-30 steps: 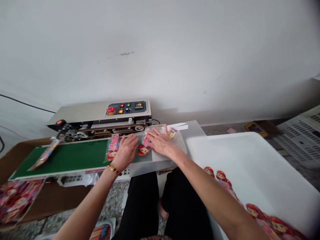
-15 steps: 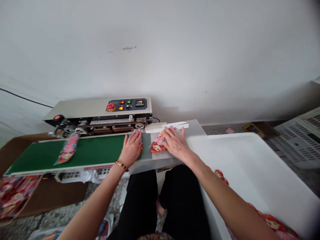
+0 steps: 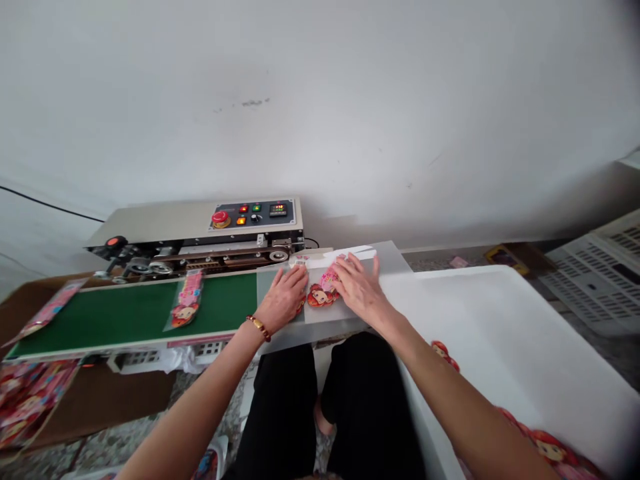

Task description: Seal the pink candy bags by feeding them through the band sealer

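Since half a second ago the left hand point(image 3: 286, 301) has slid right to meet the right hand point(image 3: 359, 288), and a new packet rides the belt at centre left. The white tub point(image 3: 505, 347) fills the lower right of the frame; the sealer point(image 3: 200, 230) sits at centre left behind the green belt point(image 3: 100, 319). A sealed packet point(image 3: 185, 308) lies on the belt, another point(image 3: 47, 312) tips off its left end. Both hands lie flat, fingers together, pressing a cartoon-faced packet point(image 3: 320, 293) onto the grey plate point(image 3: 330, 313) at mid-frame.
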A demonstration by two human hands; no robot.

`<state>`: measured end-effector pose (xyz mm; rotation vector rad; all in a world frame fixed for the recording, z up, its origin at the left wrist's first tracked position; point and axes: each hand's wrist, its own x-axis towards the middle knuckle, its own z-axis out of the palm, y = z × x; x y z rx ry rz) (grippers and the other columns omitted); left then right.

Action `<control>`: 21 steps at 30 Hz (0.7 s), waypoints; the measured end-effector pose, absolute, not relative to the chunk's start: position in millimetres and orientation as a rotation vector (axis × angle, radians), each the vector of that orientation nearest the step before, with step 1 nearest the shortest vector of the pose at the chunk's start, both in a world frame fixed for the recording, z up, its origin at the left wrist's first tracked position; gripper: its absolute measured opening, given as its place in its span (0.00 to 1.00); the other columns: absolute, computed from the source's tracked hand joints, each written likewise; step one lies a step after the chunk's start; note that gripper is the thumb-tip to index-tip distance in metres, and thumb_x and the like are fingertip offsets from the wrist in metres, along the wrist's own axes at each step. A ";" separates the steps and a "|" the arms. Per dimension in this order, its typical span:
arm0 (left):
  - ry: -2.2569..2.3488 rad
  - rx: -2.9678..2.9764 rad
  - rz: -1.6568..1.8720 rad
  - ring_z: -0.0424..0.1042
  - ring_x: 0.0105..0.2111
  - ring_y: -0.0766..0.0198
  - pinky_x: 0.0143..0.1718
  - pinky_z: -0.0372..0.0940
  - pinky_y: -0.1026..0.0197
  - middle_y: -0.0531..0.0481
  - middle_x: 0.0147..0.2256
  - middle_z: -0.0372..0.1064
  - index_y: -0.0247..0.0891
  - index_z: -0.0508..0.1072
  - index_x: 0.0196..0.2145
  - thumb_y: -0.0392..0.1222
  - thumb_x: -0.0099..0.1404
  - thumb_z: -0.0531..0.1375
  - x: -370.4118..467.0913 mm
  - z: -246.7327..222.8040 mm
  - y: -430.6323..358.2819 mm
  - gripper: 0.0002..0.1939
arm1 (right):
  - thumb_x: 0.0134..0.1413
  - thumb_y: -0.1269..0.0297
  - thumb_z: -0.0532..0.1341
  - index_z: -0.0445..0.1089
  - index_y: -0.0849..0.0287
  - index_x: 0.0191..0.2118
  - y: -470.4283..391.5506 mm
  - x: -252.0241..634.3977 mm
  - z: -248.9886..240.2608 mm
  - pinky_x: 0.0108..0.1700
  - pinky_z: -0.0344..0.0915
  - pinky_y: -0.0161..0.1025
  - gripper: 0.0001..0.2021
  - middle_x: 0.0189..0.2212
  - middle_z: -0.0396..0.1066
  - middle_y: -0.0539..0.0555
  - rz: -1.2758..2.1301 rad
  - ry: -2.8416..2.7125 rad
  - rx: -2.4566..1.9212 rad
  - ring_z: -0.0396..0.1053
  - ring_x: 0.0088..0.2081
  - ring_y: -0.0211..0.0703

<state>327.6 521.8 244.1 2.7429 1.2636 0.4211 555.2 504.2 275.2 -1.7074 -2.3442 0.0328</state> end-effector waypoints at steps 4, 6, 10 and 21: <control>1.488 2.645 0.463 0.56 0.69 0.50 0.70 0.49 0.37 0.36 0.67 0.58 0.33 0.67 0.61 0.37 0.73 0.47 327.8 236.9 519.2 0.23 | 0.72 0.61 0.51 0.62 0.56 0.66 493.0 564.9 267.2 0.66 0.35 0.80 0.21 0.68 0.58 0.62 0.099 -2.341 -1.795 0.50 0.70 0.61; 1.542 2.599 0.480 0.56 0.69 0.50 0.70 0.48 0.36 0.36 0.67 0.59 0.33 0.68 0.61 0.39 0.74 0.46 310.9 233.8 518.6 0.23 | 0.72 0.60 0.51 0.62 0.56 0.67 492.8 559.7 266.5 0.67 0.35 0.79 0.22 0.68 0.57 0.61 0.125 -2.376 -1.770 0.49 0.70 0.61; 1.617 2.537 0.478 0.59 0.67 0.49 0.69 0.48 0.35 0.37 0.66 0.61 0.36 0.70 0.59 0.40 0.74 0.46 260.9 231.2 519.8 0.22 | 0.72 0.61 0.52 0.61 0.55 0.67 502.8 538.2 270.2 0.68 0.32 0.76 0.22 0.68 0.58 0.59 0.187 -2.472 -1.614 0.49 0.70 0.59; 1.245 2.692 0.483 0.58 0.68 0.54 0.70 0.52 0.41 0.39 0.66 0.61 0.38 0.64 0.65 0.39 0.75 0.46 310.5 242.9 524.8 0.24 | 0.72 0.64 0.50 0.66 0.52 0.63 520.3 536.4 277.0 0.68 0.32 0.77 0.19 0.66 0.62 0.56 0.189 -2.433 -1.573 0.52 0.69 0.58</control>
